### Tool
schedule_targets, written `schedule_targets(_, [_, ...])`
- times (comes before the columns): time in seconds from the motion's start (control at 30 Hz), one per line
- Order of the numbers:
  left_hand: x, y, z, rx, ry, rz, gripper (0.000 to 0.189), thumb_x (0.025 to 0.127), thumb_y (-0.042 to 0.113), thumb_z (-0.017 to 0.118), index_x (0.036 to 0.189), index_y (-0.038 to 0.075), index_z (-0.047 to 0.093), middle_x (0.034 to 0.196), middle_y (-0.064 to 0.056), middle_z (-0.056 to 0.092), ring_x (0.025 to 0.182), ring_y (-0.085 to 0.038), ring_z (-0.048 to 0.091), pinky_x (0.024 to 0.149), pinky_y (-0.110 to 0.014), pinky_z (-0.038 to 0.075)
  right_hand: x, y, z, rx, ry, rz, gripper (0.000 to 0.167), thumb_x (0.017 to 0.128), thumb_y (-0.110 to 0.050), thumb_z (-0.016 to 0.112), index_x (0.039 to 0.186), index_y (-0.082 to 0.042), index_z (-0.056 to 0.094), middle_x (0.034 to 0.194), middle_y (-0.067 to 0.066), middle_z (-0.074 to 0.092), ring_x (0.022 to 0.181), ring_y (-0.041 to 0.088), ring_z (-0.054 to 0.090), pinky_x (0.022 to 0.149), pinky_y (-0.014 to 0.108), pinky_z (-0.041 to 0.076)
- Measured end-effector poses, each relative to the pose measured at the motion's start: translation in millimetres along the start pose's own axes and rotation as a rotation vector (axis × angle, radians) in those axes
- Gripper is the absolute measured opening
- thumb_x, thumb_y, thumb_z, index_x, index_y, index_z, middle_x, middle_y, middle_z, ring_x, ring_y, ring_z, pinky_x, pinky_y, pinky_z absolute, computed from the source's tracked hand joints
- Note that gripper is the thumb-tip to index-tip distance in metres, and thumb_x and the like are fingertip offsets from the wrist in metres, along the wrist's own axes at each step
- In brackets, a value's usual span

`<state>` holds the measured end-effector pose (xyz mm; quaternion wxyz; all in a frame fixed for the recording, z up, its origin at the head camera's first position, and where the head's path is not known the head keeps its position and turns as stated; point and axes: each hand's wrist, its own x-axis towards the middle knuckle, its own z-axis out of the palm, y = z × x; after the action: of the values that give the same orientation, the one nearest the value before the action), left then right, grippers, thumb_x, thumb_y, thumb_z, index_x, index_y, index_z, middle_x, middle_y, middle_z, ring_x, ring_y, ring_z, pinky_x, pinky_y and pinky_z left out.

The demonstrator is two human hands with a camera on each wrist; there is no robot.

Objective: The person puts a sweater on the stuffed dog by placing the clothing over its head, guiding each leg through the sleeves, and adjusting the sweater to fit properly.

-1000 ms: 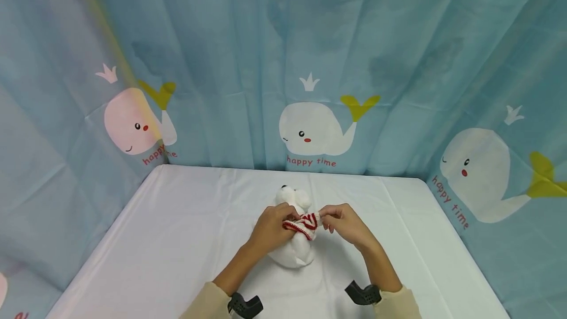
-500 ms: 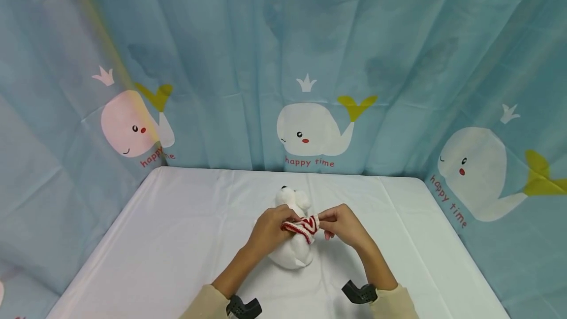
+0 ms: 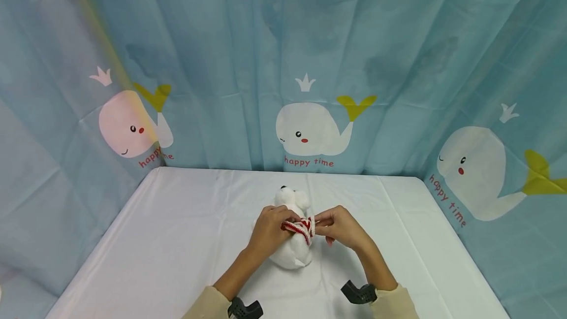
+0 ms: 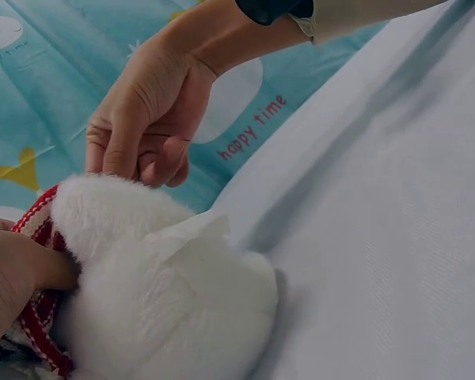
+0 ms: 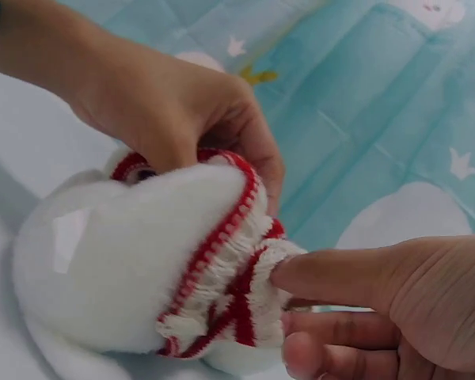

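A white plush bear sits on the table with its back toward me and its black nose pointing up and left. Around its upper body is a small red-and-white knitted sweater. My left hand grips the sweater's edge at the bear's left side, with the thumb tucked under the red-trimmed hem, as the right wrist view shows. On the opposite side my right hand pinches the bunched knit between thumb and fingers. In the left wrist view, the bear's furry body hides the right fingertips.
A white cloth covers the table. Behind and beside it hangs a blue curtain printed with whales. Black straps with devices sit at both wrists, by beige sleeves.
My right hand has shifted slightly left toward the bear, and the knit at its fingertips has become more bunched. The left hand keeps its hold with little movement.
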<state>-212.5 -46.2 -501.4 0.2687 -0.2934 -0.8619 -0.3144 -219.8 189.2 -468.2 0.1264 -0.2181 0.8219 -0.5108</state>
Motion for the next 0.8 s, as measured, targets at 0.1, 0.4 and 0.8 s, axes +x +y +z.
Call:
schedule_targets(0.1, [0.2, 1.2, 0.1, 0.015, 0.016, -0.005, 0.028, 0.069, 0.011, 0.094, 0.089, 0.021, 0.077, 0.078, 0.011, 0.067, 0.075, -0.006, 0.063, 0.089, -0.042, 0.050, 0.9, -2.3, 4.0, -0.058, 0.005, -0.002, 0.016, 0.091, -0.011, 0.076, 0.105, -0.006, 0.078, 0.085, 0.005, 0.076, 0.053, 0.031, 0.063, 0.052, 0.040, 0.054])
schedule_targets(0.4, [-1.0, 4.6, 5.3, 0.042, 0.045, -0.011, 0.033, 0.068, 0.002, 0.090, 0.090, 0.021, 0.077, 0.081, 0.011, 0.070, 0.078, -0.006, 0.066, 0.092, -0.048, 0.050, 1.4, -5.3, 15.4, -0.129, 0.016, 0.009, 0.017, 0.089, -0.004, 0.070, 0.104, -0.006, 0.076, 0.078, 0.005, 0.072, 0.063, 0.022, 0.065, 0.052, 0.026, 0.048])
schedule_targets(0.8, [1.4, 5.5, -0.3, 0.034, 0.013, -0.027, 0.031, 0.069, 0.006, 0.093, 0.092, 0.019, 0.077, 0.082, 0.009, 0.071, 0.077, -0.007, 0.066, 0.092, -0.045, 0.050, 8.6, -1.9, 25.2, -0.055, 0.095, 0.048, 0.014, 0.088, -0.005, 0.071, 0.101, 0.000, 0.069, 0.078, 0.002, 0.063, 0.059, 0.015, 0.053, 0.051, 0.025, 0.044])
